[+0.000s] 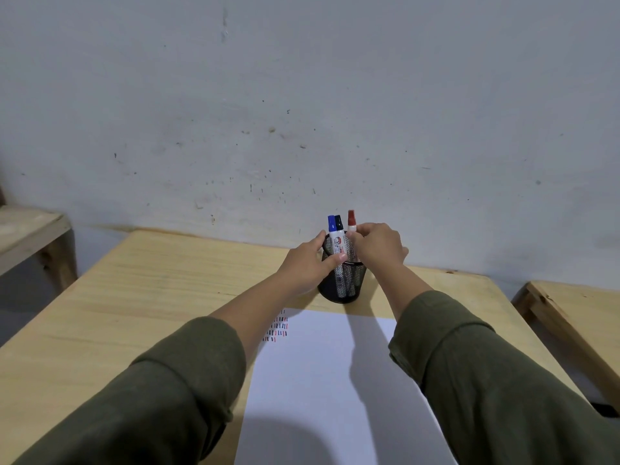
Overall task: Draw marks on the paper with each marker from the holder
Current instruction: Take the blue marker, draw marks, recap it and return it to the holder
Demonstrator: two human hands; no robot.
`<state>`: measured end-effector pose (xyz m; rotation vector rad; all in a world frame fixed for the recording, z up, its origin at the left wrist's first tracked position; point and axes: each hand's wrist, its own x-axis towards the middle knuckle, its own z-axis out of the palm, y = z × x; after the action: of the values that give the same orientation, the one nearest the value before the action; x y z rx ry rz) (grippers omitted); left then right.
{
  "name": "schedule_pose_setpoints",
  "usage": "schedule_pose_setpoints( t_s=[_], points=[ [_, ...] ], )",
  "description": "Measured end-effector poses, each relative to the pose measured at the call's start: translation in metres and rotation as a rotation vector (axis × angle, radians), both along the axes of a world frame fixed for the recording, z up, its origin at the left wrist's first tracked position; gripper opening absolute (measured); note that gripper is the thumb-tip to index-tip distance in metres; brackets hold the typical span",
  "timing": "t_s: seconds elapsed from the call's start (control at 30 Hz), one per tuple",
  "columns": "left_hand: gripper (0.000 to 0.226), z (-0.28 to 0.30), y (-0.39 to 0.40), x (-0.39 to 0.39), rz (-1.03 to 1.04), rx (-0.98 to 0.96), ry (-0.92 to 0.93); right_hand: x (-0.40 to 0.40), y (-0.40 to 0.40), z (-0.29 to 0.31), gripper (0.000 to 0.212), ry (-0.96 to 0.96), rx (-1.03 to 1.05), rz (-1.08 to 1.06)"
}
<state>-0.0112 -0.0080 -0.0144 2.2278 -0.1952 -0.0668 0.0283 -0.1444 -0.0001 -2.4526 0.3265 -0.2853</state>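
Observation:
A black mesh holder stands on the wooden table just beyond a white paper sheet. My left hand is wrapped around the holder's left side and rim. A blue-capped marker and a black-capped marker stand upright inside it. My right hand pinches the red-capped marker, whose cap sticks up higher than the other two above the holder. Short red, blue and black strokes sit in rows at the paper's far left corner.
A grey scuffed wall rises right behind the table. Another wooden table stands at the left, and a wooden frame at the right. A small dark object lies off the table's right edge.

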Motion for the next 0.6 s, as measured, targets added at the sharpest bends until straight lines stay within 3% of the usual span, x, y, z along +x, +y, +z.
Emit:
schedule_pose_setpoints(
  t_s=[0.13, 0.27, 0.47, 0.6],
  points=[
    [0.072, 0.001, 0.000, 0.000, 0.001, -0.006, -0.007, -0.002, 0.000, -0.001, 0.039, -0.011, 0.024, 0.019],
    [0.074, 0.001, 0.000, -0.001, 0.001, -0.007, -0.003, -0.006, 0.002, -0.001, 0.048, -0.213, 0.105, 0.211],
    [0.074, 0.001, 0.000, -0.001, 0.000, -0.013, 0.000, -0.010, 0.005, 0.002, 0.041, -0.189, -0.134, 0.344],
    [0.074, 0.001, 0.000, -0.002, -0.004, -0.020, 0.006, -0.012, 0.004, 0.004, 0.035, -0.221, -0.143, 0.348]
  ],
)
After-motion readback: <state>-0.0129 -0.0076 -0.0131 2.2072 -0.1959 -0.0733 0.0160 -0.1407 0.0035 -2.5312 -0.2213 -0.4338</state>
